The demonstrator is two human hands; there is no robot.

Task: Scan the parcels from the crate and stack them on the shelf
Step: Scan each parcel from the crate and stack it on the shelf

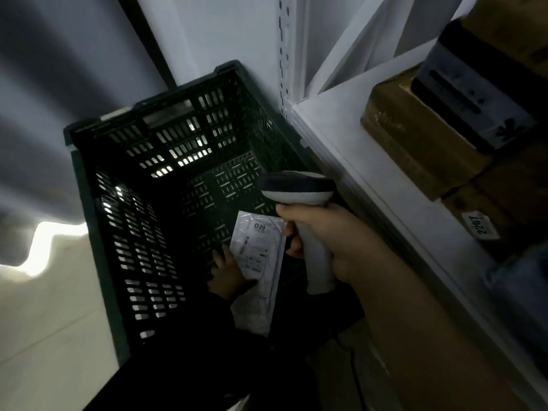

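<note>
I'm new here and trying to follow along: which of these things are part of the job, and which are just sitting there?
In use: scanner in right hand; white parcel in left hand; green crate; shelf.
Just there: brown boxes on the shelf; dark printed box atop them.

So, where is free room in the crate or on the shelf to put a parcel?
The crate floor is bare between its far wall and the white parcel in the left hand. On the shelf only a strip is bare, between its front edge and the crowded cardboard boxes.
</note>
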